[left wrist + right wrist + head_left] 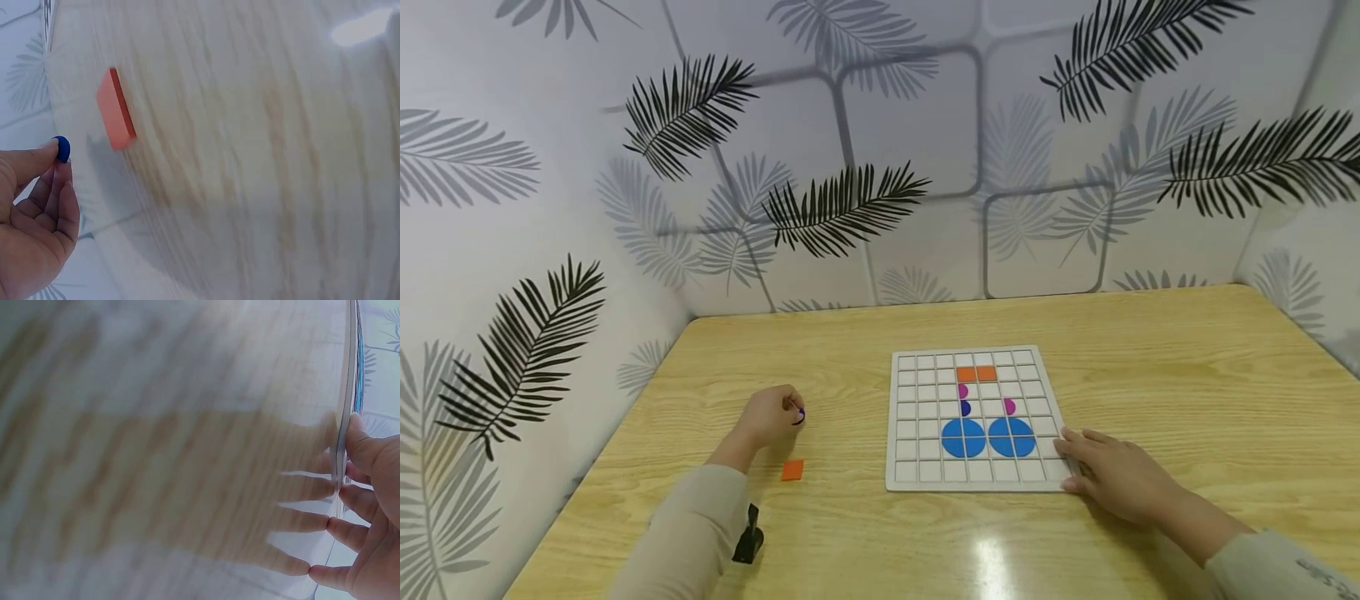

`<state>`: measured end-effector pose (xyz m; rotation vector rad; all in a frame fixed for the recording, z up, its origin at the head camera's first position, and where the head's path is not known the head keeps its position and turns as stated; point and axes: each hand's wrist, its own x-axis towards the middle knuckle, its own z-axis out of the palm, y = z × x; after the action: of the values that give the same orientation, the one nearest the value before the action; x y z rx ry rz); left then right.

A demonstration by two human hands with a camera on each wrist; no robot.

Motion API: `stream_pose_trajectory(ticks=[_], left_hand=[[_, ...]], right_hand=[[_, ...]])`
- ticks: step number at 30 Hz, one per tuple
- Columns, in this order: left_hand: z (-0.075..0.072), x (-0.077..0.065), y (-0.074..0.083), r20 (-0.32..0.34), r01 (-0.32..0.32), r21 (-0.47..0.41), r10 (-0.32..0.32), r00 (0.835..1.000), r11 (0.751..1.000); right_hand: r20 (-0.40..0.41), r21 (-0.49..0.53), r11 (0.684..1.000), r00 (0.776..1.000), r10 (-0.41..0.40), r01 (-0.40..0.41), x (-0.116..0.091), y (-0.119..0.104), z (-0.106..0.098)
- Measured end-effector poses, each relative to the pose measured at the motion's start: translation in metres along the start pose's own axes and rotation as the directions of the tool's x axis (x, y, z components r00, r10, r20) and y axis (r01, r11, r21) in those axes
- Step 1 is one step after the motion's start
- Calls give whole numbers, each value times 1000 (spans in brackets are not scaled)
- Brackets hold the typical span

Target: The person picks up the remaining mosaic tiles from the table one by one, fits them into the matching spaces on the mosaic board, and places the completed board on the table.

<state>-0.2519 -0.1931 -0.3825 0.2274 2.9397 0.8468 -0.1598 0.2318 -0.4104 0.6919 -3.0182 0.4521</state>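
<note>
Over the left part of the table my left hand (770, 415) pinches a small dark blue half-round piece (63, 149) between thumb and fingertips. An orange square tile (792, 470) lies on the table just nearer than that hand. With fingers spread, my right hand (1116, 477) rests against the right edge of a white grid board (890, 450), near its lower right corner. Blue quarter pieces (963, 437) form two discs on the board. Above them sit a dark blue half-round (966, 408), two magenta half-rounds (1010, 407) and two orange squares (976, 374).
The wooden table (850, 542) meets a leaf-patterned wall (910, 250) at the back and left. A black device (749, 537) shows at the left sleeve. Light glares off the table in front of the board.
</note>
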Motion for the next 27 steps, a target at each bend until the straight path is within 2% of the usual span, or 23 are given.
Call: stream_pose_trajectory(ticks=[5,13,19,27], left_hand=[[8,4,17,0,-49,-48,49,999,998],[21,10,42,10,-60,-149,62,998,987],[31,14,62,47,-55,-224,67,997,973],[41,20,83,81,-90,-270,116,990,959]], right_hand=[[-2,-4,1000,1000,2,-2,1,1,1],[14,3,1000,1000,16,-16,1,0,0],[17,7,1000,1000,20,-20,1,-1,-1],[6,2,1000,1000,12,-12,1,1,0]])
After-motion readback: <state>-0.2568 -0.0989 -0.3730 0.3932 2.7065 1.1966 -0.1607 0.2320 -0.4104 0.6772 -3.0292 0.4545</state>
